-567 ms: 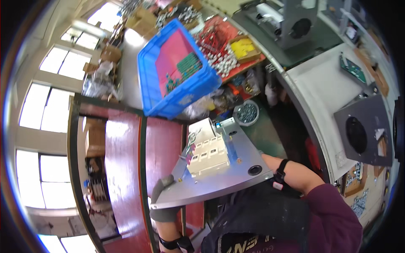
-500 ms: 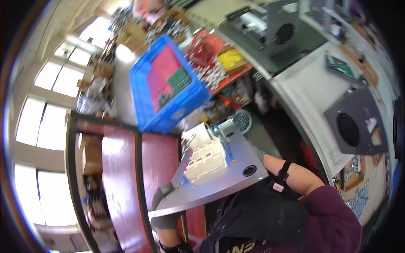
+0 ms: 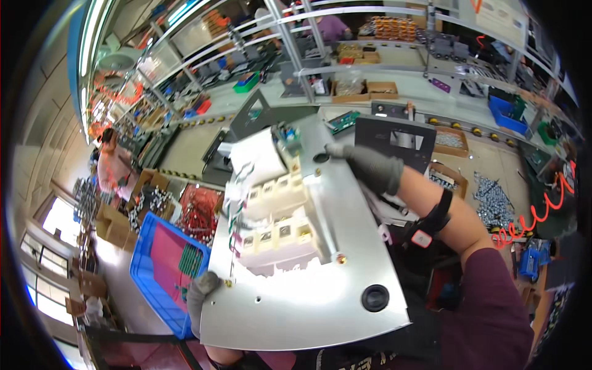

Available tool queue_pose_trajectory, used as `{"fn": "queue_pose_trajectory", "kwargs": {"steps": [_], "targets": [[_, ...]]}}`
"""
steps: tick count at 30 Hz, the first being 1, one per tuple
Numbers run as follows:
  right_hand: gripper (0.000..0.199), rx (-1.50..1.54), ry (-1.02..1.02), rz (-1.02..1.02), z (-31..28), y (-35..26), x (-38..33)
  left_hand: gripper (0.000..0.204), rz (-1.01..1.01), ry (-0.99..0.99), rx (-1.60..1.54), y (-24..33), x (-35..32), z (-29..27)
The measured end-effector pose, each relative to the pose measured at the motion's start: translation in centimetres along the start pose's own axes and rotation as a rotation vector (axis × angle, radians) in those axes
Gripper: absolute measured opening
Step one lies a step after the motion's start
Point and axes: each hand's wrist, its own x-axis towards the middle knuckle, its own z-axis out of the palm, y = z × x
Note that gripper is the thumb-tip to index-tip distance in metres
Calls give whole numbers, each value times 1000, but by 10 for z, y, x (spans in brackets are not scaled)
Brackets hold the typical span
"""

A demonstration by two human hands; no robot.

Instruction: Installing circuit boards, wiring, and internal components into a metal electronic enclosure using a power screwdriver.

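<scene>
Both gloved hands grip metal panel (image 3: 320,296): left hand (image 3: 200,295) fingers curl under edge (mostly hidden), right hand (image 3: 370,166) fingers clamp far edge

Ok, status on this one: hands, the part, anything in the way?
Left hand grips metal panel near edge; right hand grips far edge. White terminal blocks mounted on top. Nothing blocking.

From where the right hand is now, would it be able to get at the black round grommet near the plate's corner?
Probably yes. The right hand grips the metal plate's far edge; the black grommet lies uncovered on the same face, though the hand would have to release its hold first.
</scene>
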Motion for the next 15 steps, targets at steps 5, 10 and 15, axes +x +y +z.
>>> {"fn": "queue_pose_trajectory", "kwargs": {"steps": [5,10,15], "targets": [[35,-154,364,-226,-68,-100,-37,11,111,-357,413,9,97,88],[36,-143,557,-187,-161,-172,-59,11,39,-481,702,12,232,189],[33,-265,775,-160,-274,-183,-43,14,66,-327,904,-32,351,231]]}}
